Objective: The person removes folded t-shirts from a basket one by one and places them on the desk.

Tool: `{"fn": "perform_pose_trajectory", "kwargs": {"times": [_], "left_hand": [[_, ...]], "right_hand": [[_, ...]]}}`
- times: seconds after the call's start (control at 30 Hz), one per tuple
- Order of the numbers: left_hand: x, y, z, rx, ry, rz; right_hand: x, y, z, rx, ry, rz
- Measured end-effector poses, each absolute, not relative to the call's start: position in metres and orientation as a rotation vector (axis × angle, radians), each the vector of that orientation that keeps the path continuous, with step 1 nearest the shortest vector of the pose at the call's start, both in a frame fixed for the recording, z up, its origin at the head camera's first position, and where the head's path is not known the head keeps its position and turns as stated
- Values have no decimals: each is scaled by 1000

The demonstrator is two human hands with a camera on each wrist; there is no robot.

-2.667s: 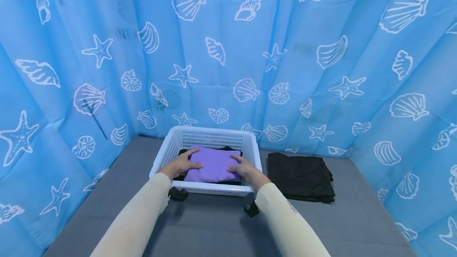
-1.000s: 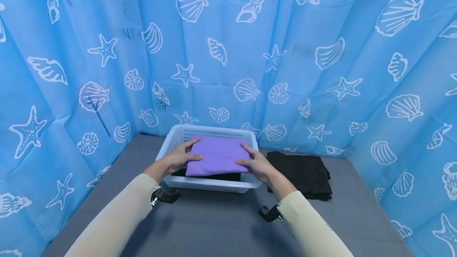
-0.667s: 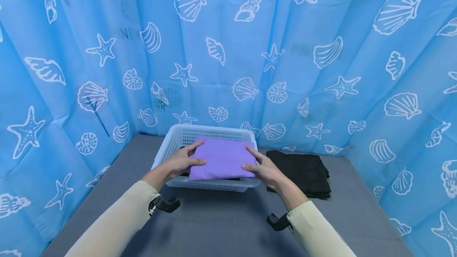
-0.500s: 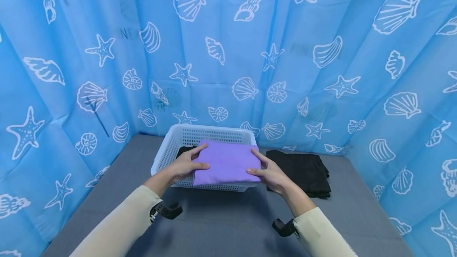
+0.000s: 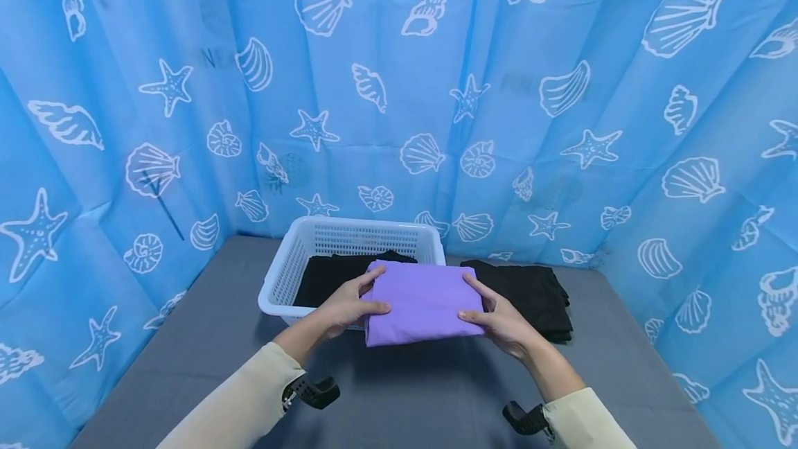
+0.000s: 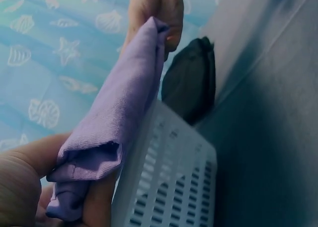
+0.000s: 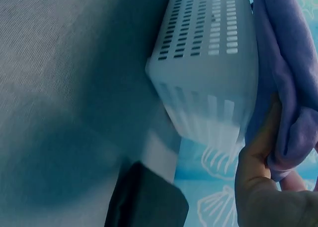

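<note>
Over the basket's near right side: a folded purple cloth (image 5: 424, 303) is held in the air between two hands, its upper face fairly smooth. It overlaps the basket's front rim in the head view; whether it touches that rim cannot be told.
Purple cloth's folds: several layers, with a loose opening at the left end in the left wrist view; what kind of garment it is does not show.
Left hand (image 5: 345, 305): grasps the cloth's left edge, thumb on the upper face.
Right hand (image 5: 503, 324): pinches the opposite edge, fabric caught between thumb and fingers.
Carry so far: the grasp looks complete and the piece appears fully lifted, so this reads as mid-carry; setting it down is not yet done.
White slotted basket (image 5: 368, 235): stands upright on the counter, partly behind the purple cloth.
Black cloth inside (image 5: 330, 277): lies in the basket, untouched by either hand, its right part hidden.
Folded black stack (image 5: 536, 296): sits outside, just beyond the basket's right end, layered edges showing; this pile seems already laid out.
Wrists: cream sleeves (image 5: 243, 400) with a black strap device (image 5: 318, 392) at each.
Grey counter (image 5: 187, 345): carries basket and stack.
Blue curtain (image 5: 399, 109): hangs behind and at both sides, printed with white shells and starfish.
</note>
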State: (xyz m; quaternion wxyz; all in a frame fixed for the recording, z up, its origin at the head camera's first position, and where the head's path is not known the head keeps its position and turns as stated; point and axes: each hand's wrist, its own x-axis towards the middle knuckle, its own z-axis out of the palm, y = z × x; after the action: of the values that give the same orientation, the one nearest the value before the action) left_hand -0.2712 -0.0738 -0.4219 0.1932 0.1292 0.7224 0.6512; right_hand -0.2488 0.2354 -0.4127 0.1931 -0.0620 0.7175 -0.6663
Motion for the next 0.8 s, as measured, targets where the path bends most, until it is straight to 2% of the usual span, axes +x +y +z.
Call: {"fn": "perform_pose_trajectory", "kwargs": {"times": [0.33, 0.8], "left_hand": [[-256, -40, -424, 425, 2006, 1829], [-236, 43, -431, 530, 2158, 1739]], "right_hand": [[-236, 271, -408, -119, 2051, -1829], [-210, 357, -411, -169, 2048, -1751]]}}
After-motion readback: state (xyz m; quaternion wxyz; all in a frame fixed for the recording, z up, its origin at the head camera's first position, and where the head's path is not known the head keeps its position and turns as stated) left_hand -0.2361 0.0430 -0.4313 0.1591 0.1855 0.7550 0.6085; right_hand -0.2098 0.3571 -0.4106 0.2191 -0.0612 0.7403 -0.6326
